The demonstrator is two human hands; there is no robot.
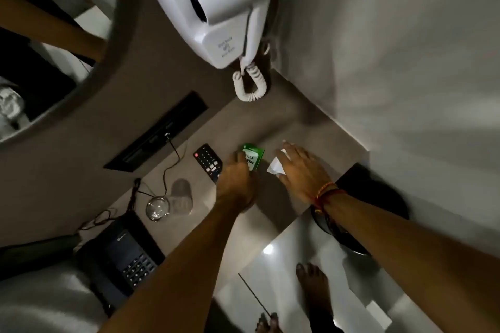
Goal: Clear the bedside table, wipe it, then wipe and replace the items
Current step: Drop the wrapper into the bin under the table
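left hand (236,170) on green packet (253,155) | right hand (301,169) covering white cloth (274,165), possibly paper | beside remote (208,161)

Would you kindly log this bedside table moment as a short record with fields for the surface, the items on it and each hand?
surface: grey-brown bedside table top
items: black remote control; green printed packet; white folded paper; clear drinking glass; black desk telephone
wall fixture: white wall-mounted hair dryer
left hand: on the green packet, grip unclear
right hand: spread flat over the white paper
stage: items not yet cleared
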